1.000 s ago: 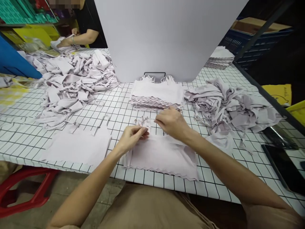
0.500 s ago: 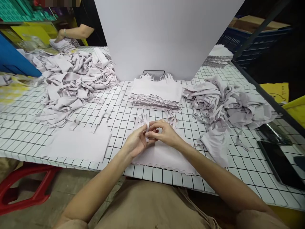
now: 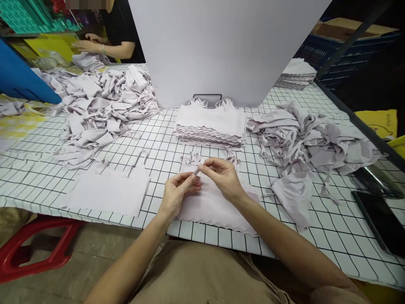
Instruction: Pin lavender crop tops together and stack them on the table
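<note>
A pale lilac camisole top (image 3: 218, 207) lies flat before me, its wavy hem towards the table's front edge. My left hand (image 3: 180, 188) and my right hand (image 3: 223, 177) meet above its upper part. Between their fingertips is a thin shoulder strap (image 3: 196, 171), pinched from both sides. The curled straps of the top show just beyond my fingers. Behind them sits a neat stack of folded tops (image 3: 209, 124). To the left another top (image 3: 107, 190) is spread flat with its straps pointing away.
Loose garments heap up at the left (image 3: 104, 105) and right (image 3: 310, 139). A large white board (image 3: 221, 50) stands behind the stack. A phone (image 3: 376, 219) lies at the right edge. A co-worker's hand (image 3: 88, 45) is over a far stack. A red stool (image 3: 41, 245) stands lower left.
My fingers have shifted along the strap; my right hand now pinches it higher, and my left hand has turned. The co-worker's hands have lifted over the far stack. The view has shifted slightly.
</note>
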Available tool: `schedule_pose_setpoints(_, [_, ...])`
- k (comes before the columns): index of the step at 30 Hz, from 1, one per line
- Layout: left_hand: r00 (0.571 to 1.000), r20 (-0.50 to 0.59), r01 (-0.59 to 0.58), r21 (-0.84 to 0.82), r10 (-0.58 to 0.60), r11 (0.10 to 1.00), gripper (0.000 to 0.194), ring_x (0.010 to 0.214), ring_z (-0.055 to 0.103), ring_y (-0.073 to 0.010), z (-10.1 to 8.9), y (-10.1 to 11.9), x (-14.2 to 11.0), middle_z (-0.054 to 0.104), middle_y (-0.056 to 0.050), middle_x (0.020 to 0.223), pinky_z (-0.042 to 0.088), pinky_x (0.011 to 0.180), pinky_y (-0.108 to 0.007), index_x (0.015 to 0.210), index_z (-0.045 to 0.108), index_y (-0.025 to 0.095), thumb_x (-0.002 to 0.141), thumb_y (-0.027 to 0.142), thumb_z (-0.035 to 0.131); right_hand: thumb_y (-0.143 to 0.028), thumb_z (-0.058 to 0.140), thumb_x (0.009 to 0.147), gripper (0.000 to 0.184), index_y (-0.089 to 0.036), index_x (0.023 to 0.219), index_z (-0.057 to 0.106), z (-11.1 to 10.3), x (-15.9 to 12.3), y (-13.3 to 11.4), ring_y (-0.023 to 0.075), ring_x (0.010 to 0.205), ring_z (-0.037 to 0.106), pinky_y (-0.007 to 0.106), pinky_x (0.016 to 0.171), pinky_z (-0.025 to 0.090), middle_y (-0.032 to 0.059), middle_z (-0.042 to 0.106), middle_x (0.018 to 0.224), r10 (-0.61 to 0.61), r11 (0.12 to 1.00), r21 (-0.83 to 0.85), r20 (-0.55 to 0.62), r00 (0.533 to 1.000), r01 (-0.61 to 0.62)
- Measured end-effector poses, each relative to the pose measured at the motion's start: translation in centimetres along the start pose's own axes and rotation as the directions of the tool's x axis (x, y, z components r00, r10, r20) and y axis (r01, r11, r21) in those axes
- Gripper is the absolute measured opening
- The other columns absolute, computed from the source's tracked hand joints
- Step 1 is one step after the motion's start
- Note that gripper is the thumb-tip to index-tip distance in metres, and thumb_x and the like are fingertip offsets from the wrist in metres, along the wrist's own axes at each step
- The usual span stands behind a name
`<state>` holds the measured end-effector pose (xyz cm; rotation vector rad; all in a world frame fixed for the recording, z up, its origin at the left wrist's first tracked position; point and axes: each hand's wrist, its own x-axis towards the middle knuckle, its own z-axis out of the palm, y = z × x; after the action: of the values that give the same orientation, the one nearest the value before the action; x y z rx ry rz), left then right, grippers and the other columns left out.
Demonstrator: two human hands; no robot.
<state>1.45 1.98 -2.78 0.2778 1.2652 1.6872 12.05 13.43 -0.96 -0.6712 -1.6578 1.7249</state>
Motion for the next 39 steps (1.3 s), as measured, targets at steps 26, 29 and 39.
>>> schedule_pose_setpoints(26, [0.757,0.541,-0.638,0.733,0.367,0.236,0.021,0.054,0.051,-0.0130,-0.3,2.5,1.0,0.063,-0.002,0.065,0.039,0.055,-0.027,0.074,0.070,0.019,0.089,0.021,0.055,-0.023,0.050,0.101,0.043,-0.027,0.143,0.051,-2.8,-0.4,-0.8,0.0329,0.145,0.035,0.069,0.112,0.023,0.0113,0.062,0.138,-0.331,0.512,-0.596,0.528,0.782,0.619])
schedule_pose_setpoints(29, [0.756,0.569,-0.645,0.729,0.322,0.227,0.024,0.051,0.046,-0.0119,0.1,3.3,0.8,0.059,0.000,0.059,0.035,0.052,-0.026,0.070,0.067,0.020,0.089,0.019,0.052,-0.024,0.055,0.099,0.030,-0.028,0.126,0.066,-3.2,0.1,0.1,0.0272,0.119,0.054,0.054,0.099,0.043,0.0064,0.074,0.097,-0.258,0.697,-0.477,0.529,0.808,0.535])
schedule_pose_setpoints(39, [0.801,0.520,-0.581,0.795,0.296,0.177,0.009,0.083,0.059,-0.0218,-1.0,0.9,2.1,0.068,-0.005,0.088,0.043,0.076,-0.036,0.090,0.067,0.019,0.085,0.025,0.071,-0.022,0.066,0.090,0.009,-0.022,0.083,0.071,-5.0,1.7,0.5,0.0196,0.084,0.052,0.038,0.080,0.045,0.0020,0.068,0.075,-0.162,0.804,-0.469,0.418,0.894,0.365])
